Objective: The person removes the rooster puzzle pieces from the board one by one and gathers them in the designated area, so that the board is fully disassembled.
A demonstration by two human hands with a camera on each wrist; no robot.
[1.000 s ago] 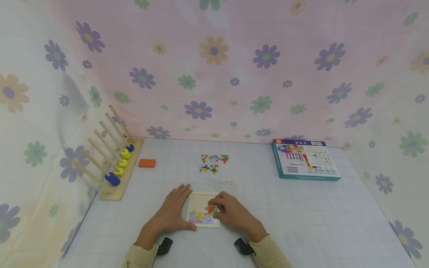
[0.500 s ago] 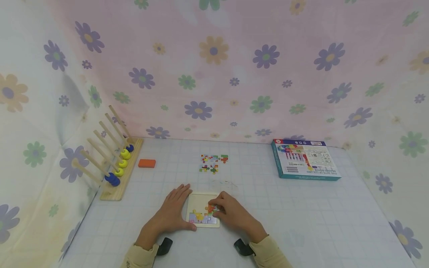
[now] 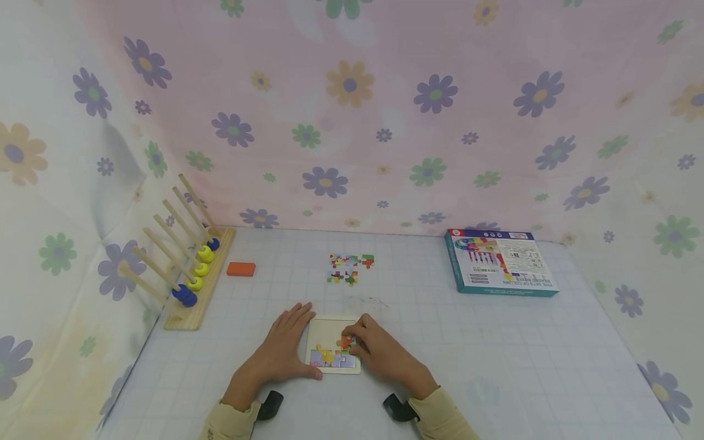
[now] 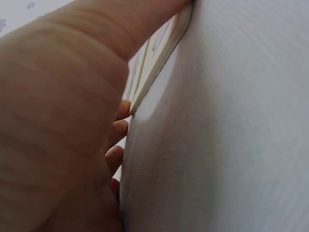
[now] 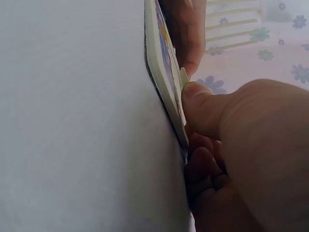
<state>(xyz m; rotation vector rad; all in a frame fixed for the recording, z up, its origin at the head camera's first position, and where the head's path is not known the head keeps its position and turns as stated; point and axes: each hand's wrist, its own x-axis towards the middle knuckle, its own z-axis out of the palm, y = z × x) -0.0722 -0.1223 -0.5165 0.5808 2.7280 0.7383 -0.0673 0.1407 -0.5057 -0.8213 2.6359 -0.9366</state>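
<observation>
A shallow pale puzzle tray (image 3: 324, 329) lies on the table with joined pieces (image 3: 342, 361) along its near side. My left hand (image 3: 283, 348) rests at the tray's left side, its fingers extended and the thumb at the near left corner. At the right side, my right hand (image 3: 385, 351) pinches an orange and green puzzle piece (image 3: 345, 342) over the tray, just above the joined row. In the right wrist view the thumb presses this puzzle piece (image 5: 184, 76), whose edge stands slightly raised from the tray (image 5: 159, 72). Part of the piece is hidden by the fingers.
Several loose puzzle pieces (image 3: 351, 277) lie beyond the tray. To the left stand an orange block (image 3: 241, 269) and a wooden peg rack (image 3: 211, 287) with blue and yellow beads. A flat teal-edged box (image 3: 503, 263) lies at the back right.
Both hands stay almost still around the tray. The right fingers shift only very slightly on the orange and green puzzle piece.
</observation>
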